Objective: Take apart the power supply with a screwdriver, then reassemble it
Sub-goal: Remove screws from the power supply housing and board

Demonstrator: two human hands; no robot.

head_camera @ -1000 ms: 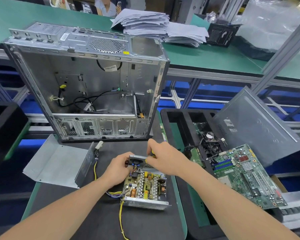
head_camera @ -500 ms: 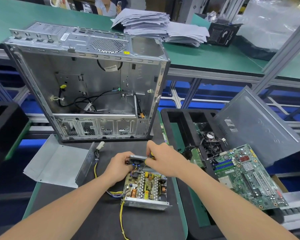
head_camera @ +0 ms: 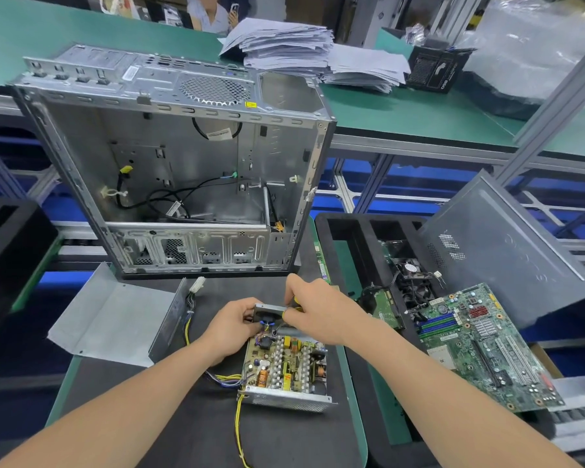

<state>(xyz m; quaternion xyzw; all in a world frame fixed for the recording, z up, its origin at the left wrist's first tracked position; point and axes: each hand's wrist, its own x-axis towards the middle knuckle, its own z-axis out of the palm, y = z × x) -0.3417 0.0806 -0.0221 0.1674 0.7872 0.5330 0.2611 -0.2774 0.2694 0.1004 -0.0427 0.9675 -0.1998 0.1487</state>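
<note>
Nearest the camera, a bunch of yellow wires trails off the near corner of the power supply, which sits open on the dark mat with its circuit board, coils and capacitors exposed, right under both hands. Left hand has its fingers curled round the left end of the small black fan at the far edge of the supply. Right hand is closed in a fist-ish grip on a yellow-handled screwdriver, most of it buried in the palm; the tip is hidden, so can't say what it's touching. Out to the left of the left hand lies the supply's bent metal cover, with a white connector on a lead just beside its edge. Right of the right hand there's a green motherboard resting across a black tray, and a grey side panel leaning behind it. Beyond both hands stands the gutted computer case, a few black cables inside. Way past that, a messy stack of papers on the green bench.
</note>
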